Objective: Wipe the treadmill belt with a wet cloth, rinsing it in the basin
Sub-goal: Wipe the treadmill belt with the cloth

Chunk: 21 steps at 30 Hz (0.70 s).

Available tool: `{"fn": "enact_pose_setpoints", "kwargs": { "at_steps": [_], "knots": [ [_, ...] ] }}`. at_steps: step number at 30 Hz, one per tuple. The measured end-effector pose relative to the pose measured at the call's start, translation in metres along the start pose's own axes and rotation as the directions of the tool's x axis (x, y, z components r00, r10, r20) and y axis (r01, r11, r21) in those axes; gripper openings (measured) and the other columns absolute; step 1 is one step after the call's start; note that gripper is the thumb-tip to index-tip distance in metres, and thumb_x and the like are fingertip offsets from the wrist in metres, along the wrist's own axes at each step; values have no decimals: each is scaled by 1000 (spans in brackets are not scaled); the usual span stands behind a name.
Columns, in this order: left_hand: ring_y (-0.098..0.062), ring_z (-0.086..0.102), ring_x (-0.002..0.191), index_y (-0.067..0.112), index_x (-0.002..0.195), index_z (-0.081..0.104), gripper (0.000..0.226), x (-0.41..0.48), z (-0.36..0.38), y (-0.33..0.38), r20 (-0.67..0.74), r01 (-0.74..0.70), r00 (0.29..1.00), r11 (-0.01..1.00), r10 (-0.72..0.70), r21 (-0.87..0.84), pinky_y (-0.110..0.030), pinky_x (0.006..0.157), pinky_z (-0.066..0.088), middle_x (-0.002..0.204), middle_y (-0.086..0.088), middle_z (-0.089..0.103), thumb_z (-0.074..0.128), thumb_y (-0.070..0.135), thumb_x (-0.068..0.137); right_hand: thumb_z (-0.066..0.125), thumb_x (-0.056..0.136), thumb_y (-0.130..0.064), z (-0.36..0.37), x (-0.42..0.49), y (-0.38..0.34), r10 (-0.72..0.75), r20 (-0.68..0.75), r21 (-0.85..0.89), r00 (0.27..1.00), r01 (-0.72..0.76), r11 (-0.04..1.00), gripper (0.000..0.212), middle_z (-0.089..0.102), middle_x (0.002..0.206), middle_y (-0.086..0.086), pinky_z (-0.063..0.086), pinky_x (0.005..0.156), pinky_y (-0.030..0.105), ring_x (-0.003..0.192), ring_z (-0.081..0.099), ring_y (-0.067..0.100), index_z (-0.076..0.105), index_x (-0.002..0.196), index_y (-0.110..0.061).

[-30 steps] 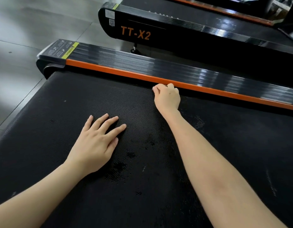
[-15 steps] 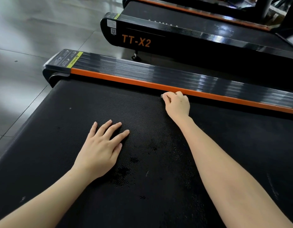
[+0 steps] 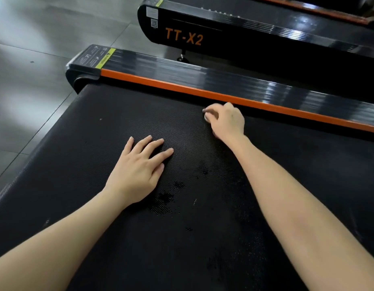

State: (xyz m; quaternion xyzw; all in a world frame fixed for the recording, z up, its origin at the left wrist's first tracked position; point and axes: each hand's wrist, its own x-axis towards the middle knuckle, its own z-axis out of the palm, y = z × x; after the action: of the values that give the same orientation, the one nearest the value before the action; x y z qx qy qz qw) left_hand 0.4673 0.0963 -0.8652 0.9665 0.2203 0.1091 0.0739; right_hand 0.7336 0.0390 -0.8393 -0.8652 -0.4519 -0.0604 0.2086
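The treadmill belt [image 3: 118, 122] lay directly under both hands, filling the lower part of the view. The left hand [image 3: 137, 175] rested flat on it, palm down, fingers straight and slightly spread, holding nothing. The right hand [image 3: 228, 122] was at the belt's far edge, just beside the orange side strip [image 3: 181, 88], its fingers curled and blurred — whether they pinched anything could not be told. Dark damp patches [image 3: 165, 198] marked the belt between the forearms. The belt's long axis ran from its end at upper left toward lower right — parallel to the strip.
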Motion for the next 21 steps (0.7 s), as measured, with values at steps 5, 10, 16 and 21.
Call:
{"fn": "enact_pose_setpoints", "kwargs": {
  "at_steps": [5,10,16,21],
  "knots": [
    [-31,38,135,30,134,53,50,1,-1,0,11,-1,1000,1000,1,-12,-56,112,21,141,-4,49,26,40,93,56,92,-39,7,-18,-19,-115,47,-8,992,116,993,23,59,103,7,42,78,33,91,58,31,69,110,-31],
    [-33,39,134,29,134,54,50,1,-2,0,13,-11,1000,1000,11,-8,-58,111,22,141,-6,50,27,39,92,53,87,-44,-36,-131,-15,-365,82,102,927,356,929,29,55,86,4,46,66,33,73,55,24,72,102,-28],
    [-32,33,137,28,136,51,55,0,-4,3,18,7,1000,1000,-7,-9,-55,114,15,144,-6,45,21,40,92,55,89,-41,-75,-222,1,-442,141,107,886,431,896,25,56,88,1,47,57,30,71,51,19,72,103,-29],
    [-30,29,140,30,138,48,52,1,-5,3,26,14,1000,1000,-14,-14,-53,115,11,147,-5,41,24,39,93,62,87,-37,-45,-153,-13,-148,6,-45,989,148,988,18,54,84,4,49,58,32,72,55,26,73,99,-31]
  ]
}}
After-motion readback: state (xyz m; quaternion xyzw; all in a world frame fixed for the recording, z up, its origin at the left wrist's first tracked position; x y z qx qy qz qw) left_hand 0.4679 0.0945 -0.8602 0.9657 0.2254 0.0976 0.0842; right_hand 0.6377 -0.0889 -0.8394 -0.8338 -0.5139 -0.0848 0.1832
